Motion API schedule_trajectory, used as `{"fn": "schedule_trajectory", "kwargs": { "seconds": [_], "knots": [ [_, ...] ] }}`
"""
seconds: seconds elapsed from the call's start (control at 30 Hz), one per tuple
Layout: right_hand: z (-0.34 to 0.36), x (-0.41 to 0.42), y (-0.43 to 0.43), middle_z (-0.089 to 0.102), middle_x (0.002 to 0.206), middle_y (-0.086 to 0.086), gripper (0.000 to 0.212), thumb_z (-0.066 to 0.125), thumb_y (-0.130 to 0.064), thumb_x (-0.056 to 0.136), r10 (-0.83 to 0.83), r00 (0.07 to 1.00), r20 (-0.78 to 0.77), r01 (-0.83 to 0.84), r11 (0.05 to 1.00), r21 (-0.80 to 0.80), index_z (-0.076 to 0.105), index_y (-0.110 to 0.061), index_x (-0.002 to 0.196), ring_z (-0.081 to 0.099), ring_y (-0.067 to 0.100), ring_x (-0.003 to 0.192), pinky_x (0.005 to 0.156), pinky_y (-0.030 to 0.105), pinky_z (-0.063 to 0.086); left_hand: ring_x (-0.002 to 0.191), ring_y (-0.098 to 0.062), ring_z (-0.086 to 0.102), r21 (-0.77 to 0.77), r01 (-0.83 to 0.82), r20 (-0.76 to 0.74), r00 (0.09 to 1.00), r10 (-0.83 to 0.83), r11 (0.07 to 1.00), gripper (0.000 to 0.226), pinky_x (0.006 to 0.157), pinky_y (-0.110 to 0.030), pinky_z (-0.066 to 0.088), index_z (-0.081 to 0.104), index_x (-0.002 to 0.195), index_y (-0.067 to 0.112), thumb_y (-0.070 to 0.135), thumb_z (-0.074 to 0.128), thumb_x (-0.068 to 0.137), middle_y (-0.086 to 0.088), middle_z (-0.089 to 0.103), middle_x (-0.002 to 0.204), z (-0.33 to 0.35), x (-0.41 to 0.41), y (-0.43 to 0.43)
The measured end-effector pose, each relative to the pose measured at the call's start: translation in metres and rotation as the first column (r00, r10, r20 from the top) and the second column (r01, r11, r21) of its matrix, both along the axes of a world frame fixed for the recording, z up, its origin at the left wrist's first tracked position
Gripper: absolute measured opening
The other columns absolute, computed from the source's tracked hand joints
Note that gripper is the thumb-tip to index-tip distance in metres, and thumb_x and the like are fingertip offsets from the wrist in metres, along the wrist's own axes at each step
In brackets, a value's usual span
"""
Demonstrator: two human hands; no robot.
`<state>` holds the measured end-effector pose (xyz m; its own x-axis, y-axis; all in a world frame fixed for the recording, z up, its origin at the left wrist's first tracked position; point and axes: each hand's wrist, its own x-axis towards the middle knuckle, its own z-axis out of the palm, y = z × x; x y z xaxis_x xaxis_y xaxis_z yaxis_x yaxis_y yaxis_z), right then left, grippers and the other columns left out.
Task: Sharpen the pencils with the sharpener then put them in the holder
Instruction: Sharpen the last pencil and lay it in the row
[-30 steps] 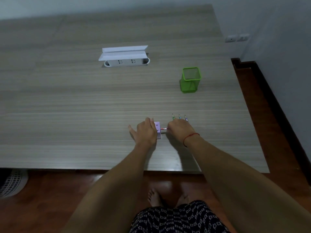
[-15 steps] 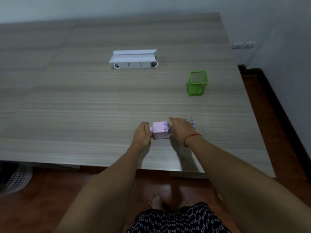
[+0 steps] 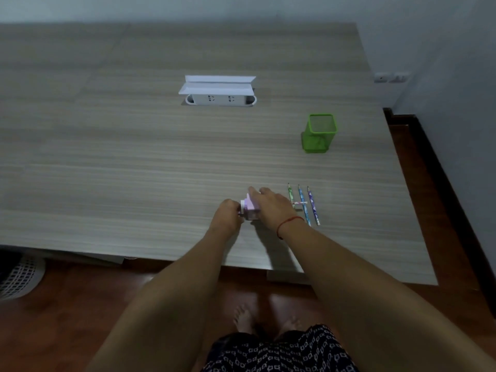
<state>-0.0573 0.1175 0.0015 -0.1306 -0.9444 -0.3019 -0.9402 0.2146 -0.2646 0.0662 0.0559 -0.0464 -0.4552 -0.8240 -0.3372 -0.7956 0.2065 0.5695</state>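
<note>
- Your left hand (image 3: 228, 214): fingers curled round white round end of sharpener (image 3: 252, 212).
- Sharpener: lilac plastic box, on wood-grain table (image 3: 134, 170).
- Your right hand (image 3: 271, 206): fingers near straight, laid over sharpener top.
- Right of grip: pink pencil (image 3: 301, 202) juts from under right hand, across green pencil (image 3: 290, 193) and blue pencil (image 3: 302, 196); purple pencil (image 3: 313, 208) alongside.
- Beyond, further right: holder (image 3: 319, 135), green mesh, square, upright, no pencil in it yet.
- Far beyond: white socket box (image 3: 218, 99), lid raised.

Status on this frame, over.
Left hand grips white knob of sharpener; right hand lies over its top. One pencil juts rightward past right hand; three more pencils lie there. Holder holds no pencils, nothing blocks it.
</note>
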Motion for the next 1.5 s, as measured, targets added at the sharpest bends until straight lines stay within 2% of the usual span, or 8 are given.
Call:
{"fn": "schedule_trajectory", "kwargs": {
  "seconds": [0.43,0.7,0.9,1.03,1.1,1.17,1.27,1.5],
  "knots": [
    [0.009,0.006,-0.017,0.058,0.12,0.019,0.037,0.049,-0.021,0.094,0.037,0.999,-0.024,-0.036,0.999,0.029,0.05,-0.006,0.127,0.06,0.038,0.108,0.087,0.039,0.047,0.081,-0.036,0.067,-0.048,0.119,0.171,0.979,-0.109,0.992,0.007,0.064,-0.031,0.043,0.066,0.067,0.005,0.009,0.069,0.071,-0.024,0.067,0.08,0.0,-0.014,-0.041],
    [0.011,0.006,-0.027,0.057,0.125,0.021,0.042,0.044,-0.018,0.096,0.028,0.998,-0.051,-0.026,0.999,0.028,0.044,-0.002,0.134,0.058,0.038,0.114,0.092,0.041,0.046,0.097,-0.038,0.064,-0.191,0.323,0.243,0.93,-0.274,0.927,0.019,0.081,-0.036,0.048,0.073,0.093,0.0,0.01,0.06,0.082,-0.025,0.068,0.101,0.027,-0.031,-0.079],
    [0.015,0.003,-0.031,0.059,0.124,0.021,0.037,0.045,-0.018,0.095,0.043,0.998,-0.055,-0.04,0.998,0.054,0.049,-0.002,0.127,0.058,0.037,0.114,0.091,0.04,0.046,0.057,-0.012,0.069,0.241,0.312,0.37,0.846,-0.384,0.919,0.014,0.075,-0.029,0.059,0.074,0.091,-0.001,0.004,0.072,0.078,-0.006,0.074,0.063,0.083,-0.039,-0.099],
    [0.014,0.005,-0.032,0.062,0.118,0.021,0.033,0.05,-0.026,0.091,0.025,0.999,-0.035,-0.024,0.999,0.032,0.058,-0.006,0.117,0.061,0.037,0.108,0.086,0.037,0.048,0.083,-0.02,0.073,0.632,0.153,0.346,0.821,-0.453,0.76,0.026,0.086,-0.03,0.058,0.071,0.097,-0.007,0.006,0.078,0.075,-0.015,0.076,0.082,0.072,-0.025,-0.076],
    [0.015,0.007,-0.034,0.063,0.117,0.021,0.034,0.057,-0.03,0.087,0.065,0.998,-0.014,-0.064,0.997,0.053,0.061,-0.008,0.113,0.062,0.037,0.107,0.086,0.036,0.049,0.061,-0.006,0.071,0.679,0.145,0.354,0.795,-0.493,0.72,0.013,0.069,-0.015,0.058,0.069,0.074,0.003,0.013,0.072,0.082,-0.001,0.073,0.06,0.052,-0.019,-0.053],
    [0.015,0.007,-0.036,0.062,0.117,0.021,0.035,0.061,-0.028,0.085,0.101,0.995,-0.002,-0.1,0.993,0.069,0.062,-0.008,0.113,0.062,0.037,0.108,0.087,0.036,0.049,0.041,-0.001,0.06,0.529,0.166,0.39,0.824,-0.412,0.832,0.03,0.052,-0.009,0.052,0.057,0.057,0.014,0.017,0.07,0.083,0.007,0.062,0.042,0.026,-0.015,-0.043],
    [0.011,0.006,-0.036,0.063,0.117,0.02,0.033,0.061,-0.026,0.085,0.109,0.994,0.005,-0.109,0.992,0.058,0.062,-0.008,0.113,0.062,0.036,0.108,0.087,0.036,0.048,0.072,-0.026,0.071,0.17,0.189,0.391,0.888,-0.243,0.967,0.031,0.07,-0.032,0.056,0.052,0.054,0.011,0.014,0.078,0.07,-0.017,0.073,0.076,0.012,-0.015,-0.051],
    [0.005,0.008,-0.033,0.061,0.121,0.02,0.034,0.05,-0.022,0.092,0.01,1.0,-0.019,-0.009,0.999,0.032,0.057,-0.004,0.119,0.06,0.037,0.11,0.089,0.037,0.047,0.089,-0.034,0.07,-0.029,0.252,0.356,0.907,-0.225,0.967,0.021,0.08,-0.037,0.055,0.072,0.09,-0.006,0.01,0.072,0.077,-0.028,0.071,0.091,0.036,-0.029,-0.078]
  ]
}}
